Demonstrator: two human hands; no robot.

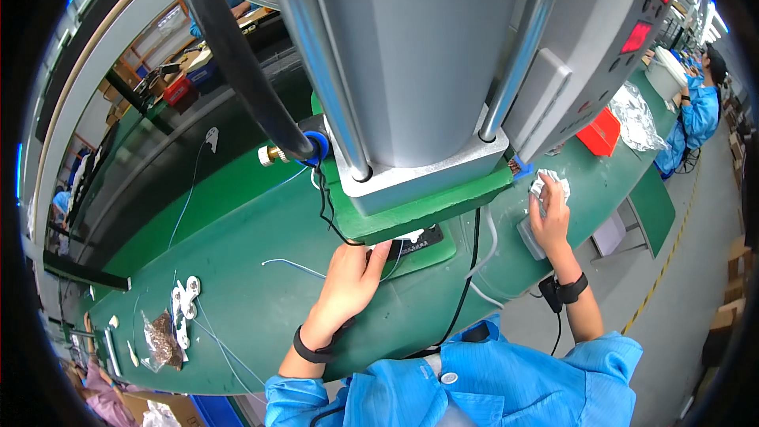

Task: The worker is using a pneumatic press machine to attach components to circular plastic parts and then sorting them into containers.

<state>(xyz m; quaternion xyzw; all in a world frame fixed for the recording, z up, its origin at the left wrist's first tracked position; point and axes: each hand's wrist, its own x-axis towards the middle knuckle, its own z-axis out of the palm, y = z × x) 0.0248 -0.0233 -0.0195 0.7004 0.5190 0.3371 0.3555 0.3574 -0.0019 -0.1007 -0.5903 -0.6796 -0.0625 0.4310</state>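
Note:
My left hand (350,281) reaches under the green plate (431,209) of a grey press. Its thumb and fingers are drawn together, with the tips partly hidden by the plate. Beside them is a black fixture (421,243) on a green base, with a bit of white piece showing above it. A thin blue-grey cable (292,266) runs to this hand. To the right of the press, my right hand (551,221) curls its fingers around a crumpled-looking white piece (556,183). Just below that hand sits a small grey box (528,237).
White parts with cables (185,300) and a clear bag of small brown pieces (162,340) lie at left. A red bin (601,133) and clear plastic bag (635,119) are at far right. A black hose (237,55) hangs beside the press. A co-worker (700,115) sits at right.

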